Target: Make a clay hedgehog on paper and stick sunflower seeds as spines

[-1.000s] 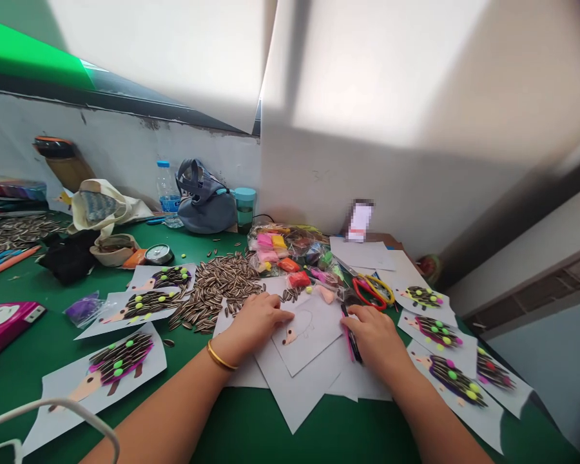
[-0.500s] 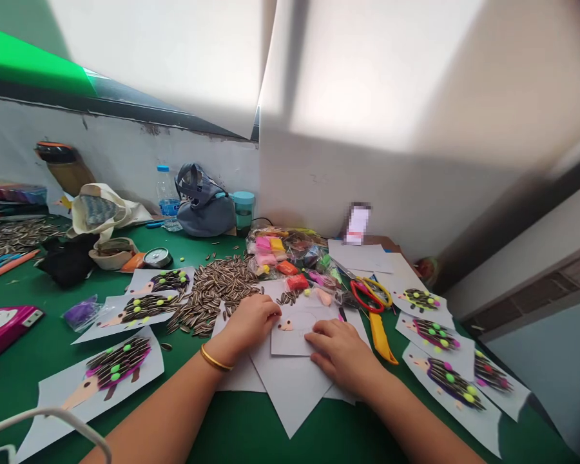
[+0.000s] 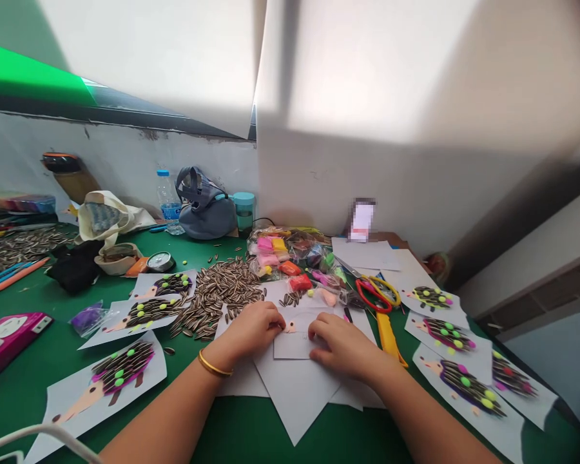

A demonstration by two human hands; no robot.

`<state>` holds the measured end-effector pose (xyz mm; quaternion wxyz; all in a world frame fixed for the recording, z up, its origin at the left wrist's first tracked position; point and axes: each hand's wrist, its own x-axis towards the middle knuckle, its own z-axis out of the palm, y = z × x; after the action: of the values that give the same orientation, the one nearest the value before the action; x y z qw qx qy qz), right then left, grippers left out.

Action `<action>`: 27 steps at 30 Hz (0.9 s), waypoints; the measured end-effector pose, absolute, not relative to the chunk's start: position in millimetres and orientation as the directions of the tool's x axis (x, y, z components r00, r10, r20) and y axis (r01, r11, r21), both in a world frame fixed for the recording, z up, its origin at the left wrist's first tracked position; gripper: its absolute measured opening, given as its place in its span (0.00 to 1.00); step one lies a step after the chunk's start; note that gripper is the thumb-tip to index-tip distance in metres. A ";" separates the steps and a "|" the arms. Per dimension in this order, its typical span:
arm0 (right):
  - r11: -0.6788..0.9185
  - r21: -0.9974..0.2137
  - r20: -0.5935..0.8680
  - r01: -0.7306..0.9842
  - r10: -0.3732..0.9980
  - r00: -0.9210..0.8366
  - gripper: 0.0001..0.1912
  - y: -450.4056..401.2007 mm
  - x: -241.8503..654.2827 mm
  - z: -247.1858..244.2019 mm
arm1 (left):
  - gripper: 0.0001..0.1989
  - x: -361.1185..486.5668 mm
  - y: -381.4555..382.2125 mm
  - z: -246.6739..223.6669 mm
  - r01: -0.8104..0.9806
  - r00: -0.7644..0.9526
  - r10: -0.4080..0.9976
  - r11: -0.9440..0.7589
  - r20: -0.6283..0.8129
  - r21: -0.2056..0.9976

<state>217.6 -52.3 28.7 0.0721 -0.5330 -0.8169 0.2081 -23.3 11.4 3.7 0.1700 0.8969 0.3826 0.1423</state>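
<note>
The left hand (image 3: 260, 327) and right hand (image 3: 342, 343), fingers curled, flank the small drawing sheet (image 3: 297, 348) atop loose white paper (image 3: 294, 403); whether either pinches it, I cannot tell. Seeds (image 3: 225, 287) heap beside them on the green bench (image 3: 241, 428), below a pale wall (image 3: 309, 187).

Head-height view; forward and down

Both bare forearms enter from the lower edge and converge toward centre. Left hand (image 3: 254, 327): palm down, fingers curled, fingertips drawn together; shiny gold-coloured ring-shaped bangle (image 3: 213, 365) around left wrist. Right hand (image 3: 341, 341): back upward, fingers bent and slightly spread, pointing toward left hand; right wrist bare. Hands near each other, apart, at roughly equal height.
</note>
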 end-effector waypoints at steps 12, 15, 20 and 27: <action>0.371 -0.421 -0.006 0.827 0.911 -0.412 0.08 -51.6 221.4 11.1 | 0.06 -14.5 4.5 8.0 0.716 0.585 0.804 -0.572 0.105 0.400; 0.376 -0.423 0.004 0.824 0.911 -0.413 0.08 -52.5 221.3 11.3 | 0.09 -8.6 0.6 7.4 0.758 0.538 0.836 -0.537 0.112 0.370; 0.369 -0.431 -0.006 0.824 0.911 -0.412 0.07 -52.2 221.5 13.1 | 0.10 -5.5 -2.3 6.1 0.782 0.516 0.850 -0.518 0.107 0.346; 0.364 -0.437 -0.018 0.823 0.911 -0.412 0.07 -51.2 221.3 13.6 | 0.10 -4.6 -2.3 5.9 0.784 0.502 0.859 -0.502 0.102 0.365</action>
<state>221.3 -51.2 13.6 0.1143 -0.5300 -0.8178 0.1931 -4.6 -2.3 5.9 0.1365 0.8558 0.4800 0.1364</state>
